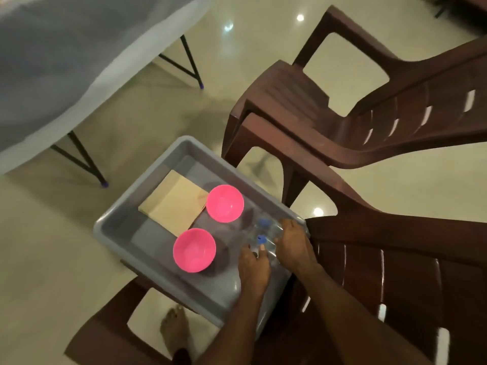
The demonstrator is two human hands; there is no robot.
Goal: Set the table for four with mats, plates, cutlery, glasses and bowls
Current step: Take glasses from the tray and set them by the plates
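Both hands, the left hand (254,262) and right hand (295,242), curled round clear plastic glasses with blue marks (264,234) in the near-right corner of the grey plastic tub (147,180) on a brown chair, apparently gathering glasses, so lifting them clear toward the cloth-covered table (52,61) seemed next.

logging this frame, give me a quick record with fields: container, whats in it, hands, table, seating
container: grey tub resting on a brown plastic chair
contents: two pink bowls, tan folded mats, clear glasses with blue marks
left hand: grips a glass in the tub
right hand: grips the glasses beside it
table: cloth-covered, upper left, apart from the tub
seating: second brown chair behind
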